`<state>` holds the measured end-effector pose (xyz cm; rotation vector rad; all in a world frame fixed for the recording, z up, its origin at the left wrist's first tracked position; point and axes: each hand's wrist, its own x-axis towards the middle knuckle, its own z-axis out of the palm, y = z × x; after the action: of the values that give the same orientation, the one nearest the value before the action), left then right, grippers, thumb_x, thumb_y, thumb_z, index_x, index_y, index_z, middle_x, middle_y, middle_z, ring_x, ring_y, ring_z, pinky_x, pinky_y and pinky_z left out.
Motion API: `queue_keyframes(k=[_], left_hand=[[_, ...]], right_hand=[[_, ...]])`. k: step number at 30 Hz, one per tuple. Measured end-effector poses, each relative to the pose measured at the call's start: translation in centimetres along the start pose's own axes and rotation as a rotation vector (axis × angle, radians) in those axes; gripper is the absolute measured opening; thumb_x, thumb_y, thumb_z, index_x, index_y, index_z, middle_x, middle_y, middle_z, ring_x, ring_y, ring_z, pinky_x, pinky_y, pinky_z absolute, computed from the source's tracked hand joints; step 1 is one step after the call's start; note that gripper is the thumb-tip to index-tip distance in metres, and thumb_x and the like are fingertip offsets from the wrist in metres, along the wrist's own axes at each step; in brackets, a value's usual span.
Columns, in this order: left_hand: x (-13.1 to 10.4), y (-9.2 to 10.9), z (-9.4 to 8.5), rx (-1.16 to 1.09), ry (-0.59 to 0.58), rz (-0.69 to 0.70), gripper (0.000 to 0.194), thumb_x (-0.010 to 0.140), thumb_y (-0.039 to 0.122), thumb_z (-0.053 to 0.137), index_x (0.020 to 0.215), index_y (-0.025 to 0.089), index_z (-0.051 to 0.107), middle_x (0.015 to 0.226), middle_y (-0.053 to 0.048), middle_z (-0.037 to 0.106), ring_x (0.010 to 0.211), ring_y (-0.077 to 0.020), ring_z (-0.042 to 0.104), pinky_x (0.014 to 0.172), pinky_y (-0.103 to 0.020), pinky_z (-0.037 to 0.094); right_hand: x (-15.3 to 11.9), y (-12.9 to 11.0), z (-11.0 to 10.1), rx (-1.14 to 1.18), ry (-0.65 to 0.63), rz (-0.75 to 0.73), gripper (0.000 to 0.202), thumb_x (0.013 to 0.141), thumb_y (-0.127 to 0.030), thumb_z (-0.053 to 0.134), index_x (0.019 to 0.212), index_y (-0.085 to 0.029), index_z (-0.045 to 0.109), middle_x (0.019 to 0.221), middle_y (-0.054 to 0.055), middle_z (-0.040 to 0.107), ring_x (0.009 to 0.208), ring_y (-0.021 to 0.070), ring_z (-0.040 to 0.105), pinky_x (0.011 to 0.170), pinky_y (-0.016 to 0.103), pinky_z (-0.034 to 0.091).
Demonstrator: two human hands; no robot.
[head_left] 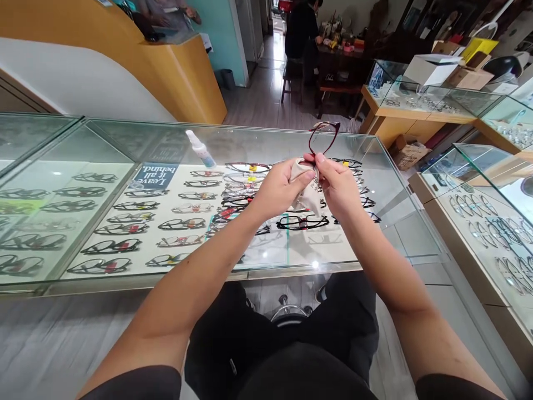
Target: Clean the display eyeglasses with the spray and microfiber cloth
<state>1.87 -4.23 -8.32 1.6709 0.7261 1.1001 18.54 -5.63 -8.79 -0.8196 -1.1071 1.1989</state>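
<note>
Above the glass display case [316, 253], both hands are close together around a pair of dark red eyeglasses [337, 133]. My left hand [280, 186] is closed on a pale cloth [306, 191], which wraps the lower part of the frame. The fingers of my right hand [338, 180] pinch the glasses near the cloth's edge. One rim sticks up past my fingers; the other is hidden by the cloth and hands. On the glass top stands a white spray bottle [200, 150], left of my hands.
Rows of eyeglasses [182, 224] lie inside the case, beside a blue printed card [155, 176]. More display cases [491, 222] stand at the right, one with boxes [433, 69] on it. Farther back, a person [302, 30] sits at a dark table; another person [166, 14] is behind a wooden counter [183, 72].
</note>
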Motion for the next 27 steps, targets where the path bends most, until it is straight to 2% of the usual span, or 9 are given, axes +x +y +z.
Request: queue_keyframes(k=[2,4,8,12,14,20,24,27], left_hand=[[-0.1,0.1,0.4,-0.015,0.048,0.031,0.053,0.097,0.068,0.074,0.105,0.016,0.07,0.082,-0.003,0.068,0.071,-0.0146,0.057,0.067,-0.026,0.046],[-0.3,0.3,0.7,-0.012,0.09,0.052,0.055,0.098,0.072,0.071,0.099,0.017,0.07,0.079,-0.003,0.068,0.07,-0.0149,0.057,0.066,-0.027,0.045],[-0.5,0.5,0.8,0.01,0.105,0.077,0.056,0.102,0.073,0.064,0.094,0.018,0.07,0.075,-0.002,0.064,0.068,-0.0149,0.054,0.064,-0.028,0.044],[-0.5,0.1,0.6,0.015,0.079,0.058,0.057,0.103,0.074,0.06,0.092,0.018,0.068,0.083,-0.004,0.066,0.077,-0.017,0.058,0.074,-0.029,0.048],[-0.4,-0.1,0.4,0.017,0.054,0.041,0.055,0.105,0.072,0.06,0.098,0.018,0.071,0.093,-0.006,0.07,0.085,-0.0184,0.061,0.081,-0.03,0.049],[-0.5,0.2,0.0,0.037,-0.046,0.003,0.054,0.103,0.066,0.065,0.124,0.016,0.072,0.108,-0.009,0.073,0.095,-0.0224,0.063,0.089,-0.033,0.049],[-0.6,0.7,0.1,0.148,-0.038,0.032,0.04,0.102,0.055,0.071,0.117,0.017,0.072,0.103,-0.008,0.072,0.091,-0.022,0.061,0.085,-0.032,0.047],[-0.7,0.7,0.2,0.187,0.012,0.028,0.038,0.1,0.055,0.074,0.109,0.019,0.071,0.097,-0.006,0.07,0.088,-0.0218,0.059,0.081,-0.032,0.044]], right_hand=[[-0.2,0.0,0.2,-0.021,-0.017,-0.013,0.032,0.088,-0.063,0.087,0.088,-0.031,0.089,0.103,0.0,0.083,0.109,0.0208,0.072,0.097,0.036,0.056],[-0.4,-0.2,0.4,-0.028,-0.031,-0.006,0.034,0.088,-0.062,0.086,0.08,-0.029,0.085,0.101,0.001,0.082,0.105,0.0212,0.071,0.095,0.036,0.056],[-0.6,-0.5,0.6,-0.044,-0.018,-0.006,0.043,0.085,-0.063,0.086,0.07,-0.024,0.076,0.096,0.003,0.08,0.102,0.0221,0.07,0.09,0.036,0.056],[-0.5,-0.8,0.7,-0.011,0.029,0.075,0.039,0.082,-0.064,0.088,0.087,-0.025,0.083,0.088,0.002,0.077,0.089,0.0209,0.07,0.081,0.036,0.058],[-0.4,-0.9,0.6,0.038,0.049,0.106,0.038,0.081,-0.061,0.09,0.093,-0.026,0.085,0.089,0.002,0.079,0.086,0.0205,0.071,0.081,0.037,0.06],[0.1,-1.1,0.3,0.074,0.092,0.108,0.035,0.075,-0.056,0.096,0.088,-0.026,0.084,0.095,0.003,0.083,0.087,0.0205,0.074,0.085,0.037,0.063],[0.0,-1.3,0.1,0.084,0.105,0.093,0.033,0.074,-0.053,0.097,0.086,-0.025,0.085,0.088,0.001,0.081,0.082,0.0186,0.071,0.078,0.034,0.06],[-0.1,-1.5,0.0,0.087,0.091,0.077,0.029,0.075,-0.05,0.098,0.084,-0.026,0.085,0.085,0.0,0.079,0.078,0.0164,0.067,0.074,0.031,0.057]])
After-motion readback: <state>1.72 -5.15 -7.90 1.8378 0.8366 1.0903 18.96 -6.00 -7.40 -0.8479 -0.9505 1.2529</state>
